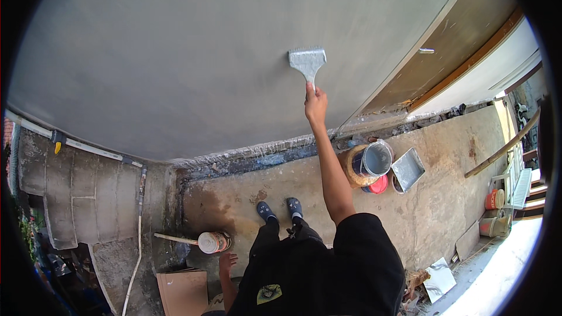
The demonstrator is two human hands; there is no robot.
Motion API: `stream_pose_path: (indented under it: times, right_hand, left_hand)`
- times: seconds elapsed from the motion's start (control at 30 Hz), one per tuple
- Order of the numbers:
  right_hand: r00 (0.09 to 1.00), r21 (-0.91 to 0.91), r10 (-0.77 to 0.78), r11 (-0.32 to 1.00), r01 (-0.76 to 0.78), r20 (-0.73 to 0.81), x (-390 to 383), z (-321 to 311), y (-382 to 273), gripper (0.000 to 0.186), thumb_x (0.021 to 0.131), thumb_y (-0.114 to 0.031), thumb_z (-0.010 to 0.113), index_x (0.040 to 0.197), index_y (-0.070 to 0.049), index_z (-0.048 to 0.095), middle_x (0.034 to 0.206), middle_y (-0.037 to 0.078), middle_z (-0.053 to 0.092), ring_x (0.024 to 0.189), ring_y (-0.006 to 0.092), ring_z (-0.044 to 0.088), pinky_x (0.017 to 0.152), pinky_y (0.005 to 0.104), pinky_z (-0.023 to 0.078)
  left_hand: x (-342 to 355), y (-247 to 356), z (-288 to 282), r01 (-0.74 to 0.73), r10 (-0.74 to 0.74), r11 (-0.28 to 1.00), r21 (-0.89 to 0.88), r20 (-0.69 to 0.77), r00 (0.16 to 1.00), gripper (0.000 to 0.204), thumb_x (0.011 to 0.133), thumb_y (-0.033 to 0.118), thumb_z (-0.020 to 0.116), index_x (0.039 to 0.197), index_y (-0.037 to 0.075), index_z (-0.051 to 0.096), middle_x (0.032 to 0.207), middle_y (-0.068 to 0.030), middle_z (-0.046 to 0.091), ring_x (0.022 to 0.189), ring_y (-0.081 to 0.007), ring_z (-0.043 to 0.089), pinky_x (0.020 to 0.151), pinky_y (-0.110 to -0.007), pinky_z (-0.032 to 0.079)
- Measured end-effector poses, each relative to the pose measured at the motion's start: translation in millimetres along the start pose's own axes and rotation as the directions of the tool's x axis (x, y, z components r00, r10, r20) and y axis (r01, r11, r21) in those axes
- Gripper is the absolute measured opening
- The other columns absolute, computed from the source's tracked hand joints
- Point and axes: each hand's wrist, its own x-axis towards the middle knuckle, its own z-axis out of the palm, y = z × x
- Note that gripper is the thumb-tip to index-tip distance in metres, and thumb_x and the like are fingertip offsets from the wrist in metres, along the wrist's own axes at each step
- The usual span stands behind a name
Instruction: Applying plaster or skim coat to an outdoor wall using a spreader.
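Note:
My right hand (315, 103) is raised with its fingers wrapped round the handle of a wide, paint-coated brush (307, 58), whose head is against or close to the grey wall (193, 41). My left hand (226, 262) hangs low beside my body, fingers apart and holding nothing. It is near a small bucket (209, 243) with a long pale handle (175, 238) lying across or behind it.
Several buckets (373, 158) and a metal tray (408, 169) stand to my right. A long pole (502, 149) leans further right. Cardboard (181, 292) lies at lower left, near a pipe (139, 240) and block wall (82, 187). My feet stand on concrete (439, 210).

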Motion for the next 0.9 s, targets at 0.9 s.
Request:
stream_pose_path:
  times: [0.9]
  right_hand:
    - [0.965, 0.398, -0.251, 0.894, 0.203, 0.072, -50.3, 25.9, -193.9, 0.045, 0.088, -0.039, 0.054, 0.058, -0.006, 0.045, 0.049, -0.004, 0.037, 0.043, 0.0045, 0.033, 0.041, 0.0235, 0.026]
  left_hand:
    - [63.9, 33.1, -103.3, 0.002, -0.026, 0.977, 0.211, 0.111, 0.993, 0.035, 0.088, 0.033, 0.046, 0.115, 0.011, 0.050, 0.098, -0.0111, 0.062, 0.085, -0.0240, 0.061, 0.075, -0.040, 0.045]
